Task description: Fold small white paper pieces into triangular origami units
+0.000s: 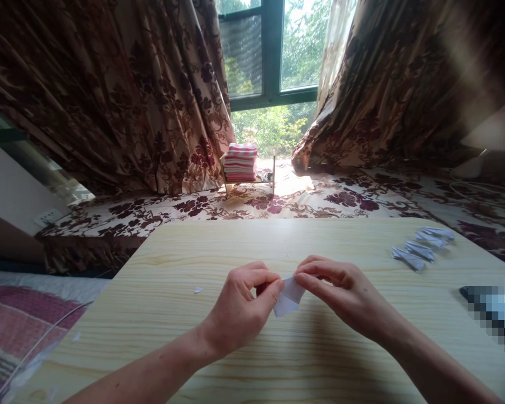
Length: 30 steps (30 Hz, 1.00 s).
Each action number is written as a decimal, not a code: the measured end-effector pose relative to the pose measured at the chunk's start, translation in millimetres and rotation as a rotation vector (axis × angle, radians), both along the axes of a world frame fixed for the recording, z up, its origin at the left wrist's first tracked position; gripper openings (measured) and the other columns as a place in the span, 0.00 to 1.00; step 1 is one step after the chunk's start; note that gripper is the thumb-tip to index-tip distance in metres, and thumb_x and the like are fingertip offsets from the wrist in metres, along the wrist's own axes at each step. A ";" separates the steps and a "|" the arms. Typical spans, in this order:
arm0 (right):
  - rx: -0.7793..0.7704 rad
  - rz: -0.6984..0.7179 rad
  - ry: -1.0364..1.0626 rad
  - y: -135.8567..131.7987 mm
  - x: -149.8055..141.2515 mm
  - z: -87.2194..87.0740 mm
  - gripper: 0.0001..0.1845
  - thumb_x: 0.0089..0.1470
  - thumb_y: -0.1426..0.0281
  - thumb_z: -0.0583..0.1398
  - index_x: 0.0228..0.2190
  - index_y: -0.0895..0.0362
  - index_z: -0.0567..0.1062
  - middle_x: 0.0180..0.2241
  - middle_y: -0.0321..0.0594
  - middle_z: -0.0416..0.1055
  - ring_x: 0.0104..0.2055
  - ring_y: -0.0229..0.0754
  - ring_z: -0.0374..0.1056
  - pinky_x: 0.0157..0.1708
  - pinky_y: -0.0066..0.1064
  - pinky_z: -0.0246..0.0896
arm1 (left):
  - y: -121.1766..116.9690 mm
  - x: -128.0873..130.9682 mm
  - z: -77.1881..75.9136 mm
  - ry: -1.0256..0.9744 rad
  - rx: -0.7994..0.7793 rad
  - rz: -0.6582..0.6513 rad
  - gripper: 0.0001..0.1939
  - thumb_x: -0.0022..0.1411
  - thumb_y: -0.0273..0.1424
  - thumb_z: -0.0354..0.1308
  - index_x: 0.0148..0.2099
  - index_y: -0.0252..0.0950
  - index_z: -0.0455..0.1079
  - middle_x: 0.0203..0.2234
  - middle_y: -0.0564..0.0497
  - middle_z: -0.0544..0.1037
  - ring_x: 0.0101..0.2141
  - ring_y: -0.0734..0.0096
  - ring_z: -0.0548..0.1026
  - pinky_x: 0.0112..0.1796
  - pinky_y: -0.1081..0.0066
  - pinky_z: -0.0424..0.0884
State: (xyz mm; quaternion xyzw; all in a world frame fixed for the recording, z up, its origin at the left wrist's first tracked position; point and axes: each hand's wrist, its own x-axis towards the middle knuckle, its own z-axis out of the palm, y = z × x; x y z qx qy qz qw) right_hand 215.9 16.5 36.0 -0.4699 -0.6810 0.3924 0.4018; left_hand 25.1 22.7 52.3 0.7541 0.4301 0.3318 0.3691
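Left hand (239,306) and right hand (340,292) pinch small folded paper (289,297), tip seemingly pointing down-left.

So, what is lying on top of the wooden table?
On the table: three folded paper pieces far right, a small paper scrap. Both hands hold a white paper, hiding the wood beneath.

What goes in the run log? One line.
left hand + right hand: pinching paper piece | over table | folded pieces far right
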 end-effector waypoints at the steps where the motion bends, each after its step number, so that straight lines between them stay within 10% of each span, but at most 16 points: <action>1: 0.012 -0.045 -0.015 1.4 2.5 -0.1 0.15 0.55 0.61 0.58 0.24 0.57 0.77 0.28 0.40 0.72 0.32 0.41 0.68 0.31 0.30 0.61 | 0.4 0.4 -0.8 0.012 0.018 0.008 0.14 0.61 0.28 0.53 0.25 0.31 0.73 0.21 0.51 0.67 0.25 0.74 0.66 0.28 0.74 0.60; 5: 0.147 -0.253 -0.049 1.4 3.8 1.9 0.14 0.55 0.61 0.59 0.25 0.56 0.77 0.30 0.41 0.73 0.33 0.42 0.68 0.32 0.31 0.62 | -0.3 1.5 -4.6 0.049 0.085 0.018 0.15 0.62 0.28 0.52 0.24 0.31 0.72 0.21 0.51 0.67 0.24 0.75 0.66 0.27 0.74 0.59; 11: 0.181 -0.042 -0.068 -1.6 -1.4 0.3 0.12 0.57 0.66 0.57 0.25 0.56 0.75 0.30 0.40 0.71 0.33 0.40 0.68 0.31 0.29 0.62 | -3.6 1.8 -5.5 0.046 0.101 0.000 0.14 0.61 0.29 0.53 0.24 0.32 0.73 0.21 0.51 0.67 0.25 0.74 0.66 0.27 0.74 0.60; 16: 0.000 -0.431 0.047 6.9 17.0 -3.5 0.17 0.53 0.56 0.58 0.29 0.57 0.75 0.26 0.38 0.71 0.29 0.40 0.67 0.30 0.31 0.63 | 2.7 -0.8 -7.6 -0.150 -0.090 0.171 0.12 0.59 0.32 0.56 0.28 0.33 0.75 0.23 0.51 0.71 0.27 0.73 0.66 0.29 0.74 0.61; 21: -0.162 -0.079 0.209 -4.9 -14.3 -5.5 0.16 0.53 0.57 0.59 0.35 0.58 0.74 0.29 0.39 0.73 0.31 0.40 0.68 0.27 0.29 0.64 | 3.5 5.0 -12.9 -0.370 -0.274 0.256 0.15 0.57 0.34 0.58 0.21 0.32 0.69 0.19 0.53 0.69 0.26 0.74 0.66 0.30 0.75 0.64; 30: -0.152 -0.062 0.195 -12.4 -22.8 -4.8 0.11 0.53 0.62 0.58 0.27 0.57 0.73 0.21 0.33 0.66 0.24 0.36 0.61 0.22 0.26 0.56 | 2.1 7.3 -6.9 -0.304 -0.316 0.130 0.10 0.55 0.33 0.59 0.31 0.31 0.76 0.25 0.50 0.75 0.29 0.71 0.69 0.31 0.74 0.65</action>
